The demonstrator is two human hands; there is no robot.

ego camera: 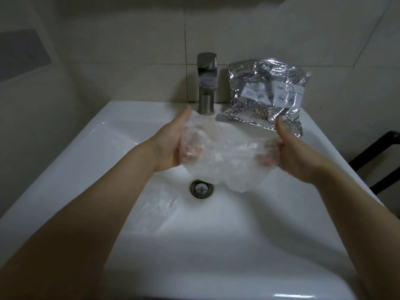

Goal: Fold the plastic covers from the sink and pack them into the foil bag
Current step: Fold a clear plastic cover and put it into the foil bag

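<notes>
A clear, crinkled plastic cover (225,156) is stretched between both hands above the white sink (121,131). My left hand (171,144) grips its left edge, thumb up, fingers curled behind the film. My right hand (287,152) grips the right edge the same way. Another clear plastic cover (160,204) lies flat in the basin, left of the drain (201,188). The silver foil bag (266,94), printed with fish drawings and a white label, leans on the wall at the sink's back right corner.
A steel faucet (206,83) stands at the back centre of the sink, just left of the foil bag. Tiled wall rises behind. A dark frame (376,161) shows past the sink's right edge.
</notes>
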